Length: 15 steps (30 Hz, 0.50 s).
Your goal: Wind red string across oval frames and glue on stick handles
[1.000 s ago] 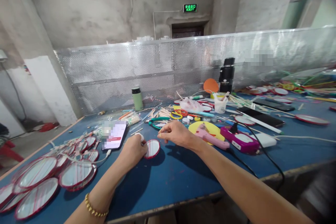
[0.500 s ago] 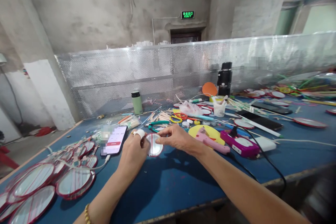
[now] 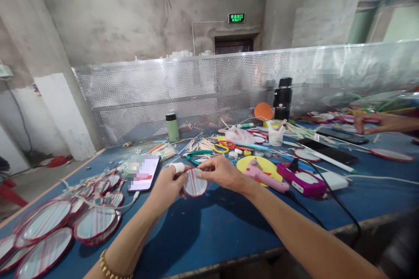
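Note:
I hold a small round red-rimmed disc [image 3: 195, 183] with red lines across it, lifted a little above the blue table [image 3: 209, 226]. My left hand [image 3: 168, 185] grips its left edge; a white wrap covers one fingertip. My right hand [image 3: 219, 171] pinches the disc's top right rim. Both hands are closed on it. A phone [image 3: 144, 173] with a lit screen lies just left of my left hand.
Several larger red-rimmed discs [image 3: 94, 222] lie at the left. A pink glue gun [image 3: 262, 173] on a yellow disc, a purple box [image 3: 303, 181] with a black cable, pliers [image 3: 198, 154], scissors, sticks and a green bottle [image 3: 172, 127] sit behind. Another person's hand [image 3: 376, 123] reaches in at far right.
The small disc came off the table into both hands; my right hand moved in to pinch its rim. Another person's hand has appeared at the far right.

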Tool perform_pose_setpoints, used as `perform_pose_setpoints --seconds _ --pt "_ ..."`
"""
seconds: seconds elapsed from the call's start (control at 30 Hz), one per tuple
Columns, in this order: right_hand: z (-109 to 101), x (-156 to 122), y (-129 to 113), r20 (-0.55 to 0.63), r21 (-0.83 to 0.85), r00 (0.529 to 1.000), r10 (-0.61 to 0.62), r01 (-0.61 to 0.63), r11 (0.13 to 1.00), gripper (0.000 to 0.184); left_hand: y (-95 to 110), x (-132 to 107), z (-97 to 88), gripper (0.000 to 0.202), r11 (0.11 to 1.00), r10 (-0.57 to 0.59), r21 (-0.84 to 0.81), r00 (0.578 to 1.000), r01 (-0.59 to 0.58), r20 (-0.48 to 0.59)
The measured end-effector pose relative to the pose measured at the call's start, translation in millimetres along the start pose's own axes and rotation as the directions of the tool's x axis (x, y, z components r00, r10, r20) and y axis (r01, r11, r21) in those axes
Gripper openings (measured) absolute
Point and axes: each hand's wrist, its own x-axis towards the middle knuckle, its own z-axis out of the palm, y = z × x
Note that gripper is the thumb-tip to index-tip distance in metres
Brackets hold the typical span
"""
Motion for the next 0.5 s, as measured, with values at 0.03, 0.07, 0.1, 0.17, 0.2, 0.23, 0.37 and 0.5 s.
perform_pose_setpoints --seconds 0.03,0.07,0.1,0.17,0.2,0.23,0.37,0.5 --pt "0.1 0.0 0.5 -0.016 -0.025 1.0 0.001 -0.002 1.0 0.031 1.2 -1.0 0.1 0.034 0.999 -0.032 -0.028 0.999 0.033 0.013" --pt "0.3 0.0 0.9 -0.028 -0.046 1.0 0.002 -0.003 0.999 0.03 1.7 -1.7 0.2 0.035 0.996 -0.069 -0.061 0.997 0.07 0.028" --pt "0.4 -0.2 1.2 -0.033 -0.061 0.999 0.0 -0.002 0.998 0.03 1.3 -2.1 0.3 0.036 0.991 -0.1 -0.09 0.994 0.103 0.041" --pt "0.3 -0.6 1.5 -0.033 -0.077 0.999 -0.015 0.012 0.997 0.028 -2.8 -1.4 0.1 0.035 0.986 -0.126 -0.108 0.991 0.131 0.052" --pt "0.1 -0.9 1.5 -0.027 -0.085 0.999 -0.027 0.024 0.996 0.026 -6.3 -0.3 -0.2 0.034 0.988 -0.118 -0.092 0.992 0.121 0.046" --pt "-0.1 -1.3 1.3 -0.025 -0.096 0.999 -0.04 0.038 0.995 0.024 -10.4 1.1 -0.6 0.033 0.993 -0.101 -0.062 0.994 0.103 0.037" --pt "-1.3 -2.4 0.3 -0.026 -0.153 0.997 -0.079 0.074 0.986 0.015 -23.2 5.1 -2.8 0.03 0.996 -0.037 0.084 0.999 0.036 0.014" --pt "-2.6 -2.8 0.1 -0.007 -0.163 0.997 -0.078 0.076 0.984 0.015 -20.4 3.0 -4.0 0.029 0.993 -0.022 0.119 0.999 0.017 0.045"
